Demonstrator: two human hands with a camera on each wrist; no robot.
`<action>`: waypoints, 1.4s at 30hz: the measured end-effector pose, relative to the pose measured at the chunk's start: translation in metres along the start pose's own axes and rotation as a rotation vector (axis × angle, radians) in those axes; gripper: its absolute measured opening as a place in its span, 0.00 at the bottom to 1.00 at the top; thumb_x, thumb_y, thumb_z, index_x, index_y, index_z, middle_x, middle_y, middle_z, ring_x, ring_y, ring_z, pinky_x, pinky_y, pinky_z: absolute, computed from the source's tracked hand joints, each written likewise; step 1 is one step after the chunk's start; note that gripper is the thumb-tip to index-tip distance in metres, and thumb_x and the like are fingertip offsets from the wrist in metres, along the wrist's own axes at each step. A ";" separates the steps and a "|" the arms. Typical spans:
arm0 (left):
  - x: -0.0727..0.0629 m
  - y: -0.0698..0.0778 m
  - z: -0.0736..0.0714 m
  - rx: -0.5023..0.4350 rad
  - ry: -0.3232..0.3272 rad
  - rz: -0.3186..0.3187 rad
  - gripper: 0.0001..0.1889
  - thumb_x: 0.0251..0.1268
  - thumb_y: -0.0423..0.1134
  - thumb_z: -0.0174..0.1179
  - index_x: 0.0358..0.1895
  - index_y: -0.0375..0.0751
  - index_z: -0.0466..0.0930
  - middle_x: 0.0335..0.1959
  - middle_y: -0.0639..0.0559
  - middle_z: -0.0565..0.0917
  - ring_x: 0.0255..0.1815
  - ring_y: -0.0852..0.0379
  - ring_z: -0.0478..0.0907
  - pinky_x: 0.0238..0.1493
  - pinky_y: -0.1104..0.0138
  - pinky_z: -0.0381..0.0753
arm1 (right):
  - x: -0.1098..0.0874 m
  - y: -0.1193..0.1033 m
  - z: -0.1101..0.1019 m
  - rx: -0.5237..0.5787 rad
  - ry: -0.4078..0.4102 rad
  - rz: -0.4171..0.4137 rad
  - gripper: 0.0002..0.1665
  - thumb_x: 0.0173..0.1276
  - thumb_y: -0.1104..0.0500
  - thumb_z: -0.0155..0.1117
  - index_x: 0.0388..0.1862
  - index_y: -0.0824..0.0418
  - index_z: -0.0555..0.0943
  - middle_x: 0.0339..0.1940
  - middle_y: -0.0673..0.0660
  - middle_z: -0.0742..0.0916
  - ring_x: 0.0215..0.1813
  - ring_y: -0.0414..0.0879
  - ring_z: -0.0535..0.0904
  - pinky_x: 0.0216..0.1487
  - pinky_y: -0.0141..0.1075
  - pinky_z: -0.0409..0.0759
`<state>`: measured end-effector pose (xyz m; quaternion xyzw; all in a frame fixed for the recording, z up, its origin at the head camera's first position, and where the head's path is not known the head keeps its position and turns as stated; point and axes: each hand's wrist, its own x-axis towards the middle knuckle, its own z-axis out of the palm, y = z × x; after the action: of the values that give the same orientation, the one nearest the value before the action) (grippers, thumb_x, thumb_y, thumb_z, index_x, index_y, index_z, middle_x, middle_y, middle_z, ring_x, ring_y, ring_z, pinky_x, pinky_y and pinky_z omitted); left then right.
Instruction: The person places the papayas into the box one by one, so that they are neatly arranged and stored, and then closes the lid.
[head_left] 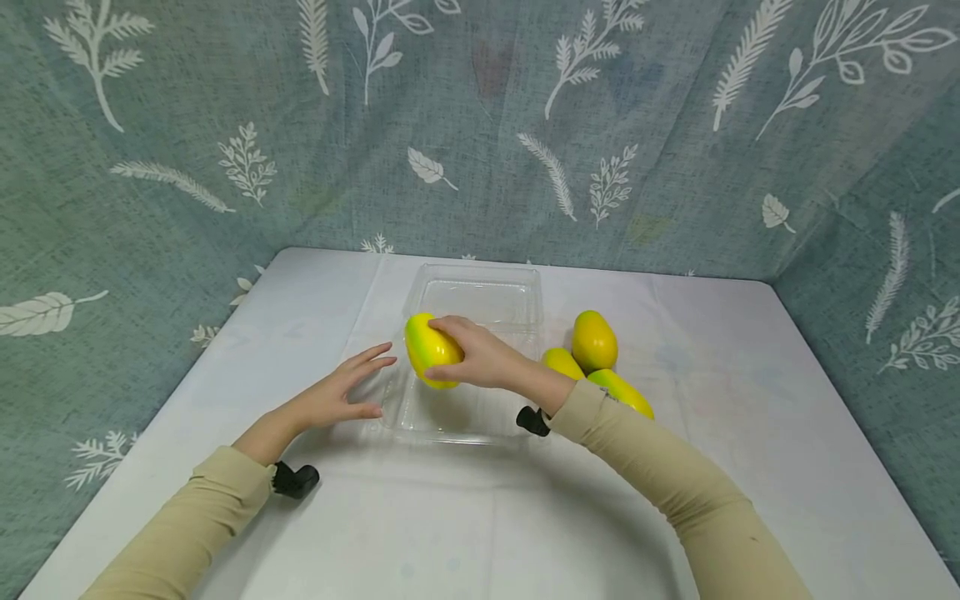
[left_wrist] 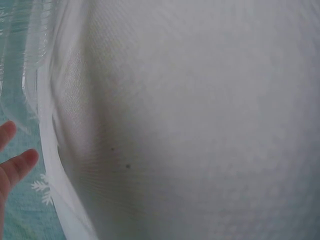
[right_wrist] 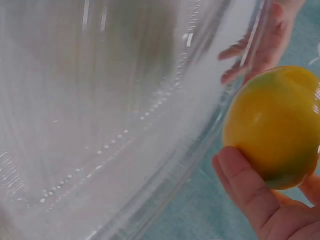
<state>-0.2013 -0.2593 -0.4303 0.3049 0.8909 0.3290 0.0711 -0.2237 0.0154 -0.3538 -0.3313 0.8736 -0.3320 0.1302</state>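
My right hand grips a yellow-green mango between thumb and fingers, above the clear plastic clamshell box. In the right wrist view the mango shows orange-yellow with green patches, and fingertips press on its side. The box stands with its lid folded back toward the wall. My left hand is at the left side of the box, fingers spread, with nothing in it. Only two of its fingertips show in the left wrist view.
Three more mangoes lie close together right of the box: one upright-looking mango, one partly behind my right forearm, and one greener mango. A white cloth covers the table. A leaf-patterned curtain surrounds it.
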 end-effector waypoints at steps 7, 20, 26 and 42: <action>-0.001 -0.003 0.001 0.003 -0.002 -0.001 0.38 0.53 0.41 0.65 0.67 0.39 0.59 0.73 0.46 0.49 0.71 0.38 0.46 0.61 0.37 0.53 | 0.010 0.008 0.006 -0.032 -0.024 -0.017 0.42 0.59 0.48 0.64 0.70 0.54 0.59 0.71 0.56 0.62 0.60 0.50 0.69 0.57 0.41 0.71; 0.001 -0.002 0.001 0.008 -0.010 -0.012 0.38 0.54 0.41 0.65 0.68 0.40 0.59 0.73 0.46 0.48 0.71 0.38 0.45 0.61 0.37 0.52 | 0.015 0.015 0.007 -0.091 -0.061 -0.051 0.41 0.59 0.52 0.65 0.69 0.54 0.60 0.72 0.59 0.59 0.64 0.54 0.66 0.60 0.45 0.69; 0.001 -0.003 0.002 0.006 -0.014 -0.014 0.38 0.54 0.42 0.65 0.68 0.40 0.59 0.73 0.46 0.48 0.71 0.38 0.45 0.61 0.37 0.52 | 0.018 0.016 0.009 -0.108 -0.089 -0.038 0.41 0.59 0.53 0.65 0.69 0.54 0.60 0.71 0.59 0.60 0.63 0.55 0.67 0.60 0.45 0.69; 0.001 -0.005 0.003 0.004 -0.005 -0.002 0.38 0.53 0.42 0.65 0.68 0.40 0.59 0.73 0.46 0.48 0.71 0.37 0.46 0.61 0.36 0.52 | 0.024 0.021 0.018 -0.195 -0.053 -0.033 0.48 0.55 0.59 0.69 0.70 0.61 0.55 0.70 0.59 0.64 0.64 0.53 0.66 0.64 0.42 0.65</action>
<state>-0.2036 -0.2600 -0.4351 0.3050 0.8917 0.3262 0.0732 -0.2444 0.0024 -0.3816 -0.3654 0.8924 -0.2385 0.1148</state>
